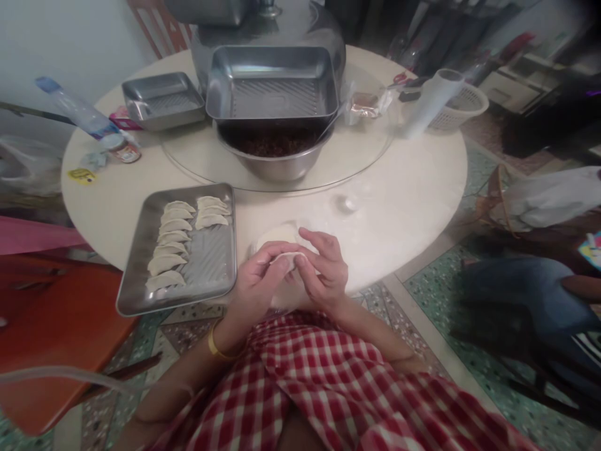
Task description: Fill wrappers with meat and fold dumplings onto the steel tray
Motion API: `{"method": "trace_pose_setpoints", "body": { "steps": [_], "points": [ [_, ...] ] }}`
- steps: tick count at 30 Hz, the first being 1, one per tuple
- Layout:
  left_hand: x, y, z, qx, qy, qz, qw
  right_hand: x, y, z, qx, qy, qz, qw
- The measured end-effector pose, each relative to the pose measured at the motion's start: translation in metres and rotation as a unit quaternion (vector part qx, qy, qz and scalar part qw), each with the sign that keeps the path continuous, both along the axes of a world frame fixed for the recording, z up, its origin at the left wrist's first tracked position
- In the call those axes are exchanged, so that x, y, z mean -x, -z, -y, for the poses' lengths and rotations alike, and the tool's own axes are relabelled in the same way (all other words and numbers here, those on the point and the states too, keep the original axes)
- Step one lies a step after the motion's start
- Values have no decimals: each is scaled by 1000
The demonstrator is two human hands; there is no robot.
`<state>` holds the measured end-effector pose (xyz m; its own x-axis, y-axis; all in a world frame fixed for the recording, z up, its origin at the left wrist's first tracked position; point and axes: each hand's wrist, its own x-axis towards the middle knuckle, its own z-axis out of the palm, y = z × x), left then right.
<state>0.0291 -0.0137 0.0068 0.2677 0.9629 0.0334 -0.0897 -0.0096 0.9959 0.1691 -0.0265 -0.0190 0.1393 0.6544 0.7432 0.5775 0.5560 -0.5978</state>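
Observation:
Both my hands meet at the near edge of the round white table [404, 188]. My left hand [256, 282] and my right hand [323, 269] pinch a pale dumpling [288, 257] between their fingertips, fingers closed on its folded edge. Just behind them lies a small stack of round dough wrappers [277, 235]. To the left, a metal tray [213, 263] carries several folded dumplings [171, 241] in two rows. A steel bowl of dark minced filling [275, 147] stands further back.
An empty metal pan [272, 84] rests over the bowl, a smaller pan [162, 100] to its left. A plastic bottle [77, 109], small packets, a white basket [457, 106] and a roll sit round the table's rim. An orange chair [61, 338] stands left.

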Motion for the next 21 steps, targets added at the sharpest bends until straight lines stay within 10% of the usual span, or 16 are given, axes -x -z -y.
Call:
{"method": "trace_pose_setpoints", "body": {
  "steps": [10,21],
  "points": [
    [8,-4,0,-57,-14,-30,998,4,2,-5,31,-130,-76,988],
    [9,7,1,10,-16,57,998,29,1,-6,123,-120,-273,946]
  ]
}}
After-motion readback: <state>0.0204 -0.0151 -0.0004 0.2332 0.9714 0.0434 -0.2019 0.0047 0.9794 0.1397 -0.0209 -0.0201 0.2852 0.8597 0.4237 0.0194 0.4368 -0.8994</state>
